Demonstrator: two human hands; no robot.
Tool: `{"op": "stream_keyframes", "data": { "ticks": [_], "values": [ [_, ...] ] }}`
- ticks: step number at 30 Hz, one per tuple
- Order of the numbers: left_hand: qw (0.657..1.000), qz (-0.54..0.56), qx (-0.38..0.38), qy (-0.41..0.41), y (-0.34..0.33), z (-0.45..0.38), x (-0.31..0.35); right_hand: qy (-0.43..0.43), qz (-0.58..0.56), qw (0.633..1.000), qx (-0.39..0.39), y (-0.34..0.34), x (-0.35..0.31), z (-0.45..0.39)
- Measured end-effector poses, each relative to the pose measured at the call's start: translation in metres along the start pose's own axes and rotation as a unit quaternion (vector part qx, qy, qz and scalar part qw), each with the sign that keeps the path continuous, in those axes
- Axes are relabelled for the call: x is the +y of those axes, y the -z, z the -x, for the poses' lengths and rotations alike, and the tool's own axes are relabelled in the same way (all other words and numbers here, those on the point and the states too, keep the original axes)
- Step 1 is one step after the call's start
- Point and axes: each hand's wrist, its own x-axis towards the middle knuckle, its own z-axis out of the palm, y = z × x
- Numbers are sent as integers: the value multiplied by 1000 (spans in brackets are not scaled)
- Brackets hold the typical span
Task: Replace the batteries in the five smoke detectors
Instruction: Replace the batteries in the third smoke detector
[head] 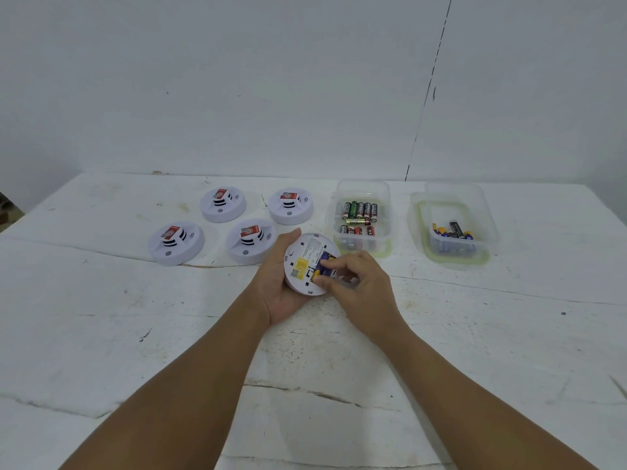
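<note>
A: Step in hand?

B: Working on batteries in one smoke detector (307,262), turned back-up above the white table (101,317). Cupped in left hand (278,293); right hand (359,283) pinching a blue-and-yellow battery (324,264) in its bay.

A: Next?

B: Probably lifting that cell free, then picking a replacement. Two clear tubs: red-and-green cells (359,212), blue ones (453,230). Four detectors (249,240) waiting face-up beside.
</note>
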Motion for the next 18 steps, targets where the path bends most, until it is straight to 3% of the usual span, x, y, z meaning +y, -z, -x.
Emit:
{"op": "stream_keyframes", "data": {
  "ticks": [5,13,18],
  "values": [
    [1000,15,4,0,1,2,0,-48,-17,999,-17,0,-1,-4],
    [1000,18,16,-11,0,1,0,-33,-13,999,-10,8,-13,-8],
    [1000,7,21,-19,2,-3,-1,11,110,994,-27,27,-33,-23]
  ]
}}
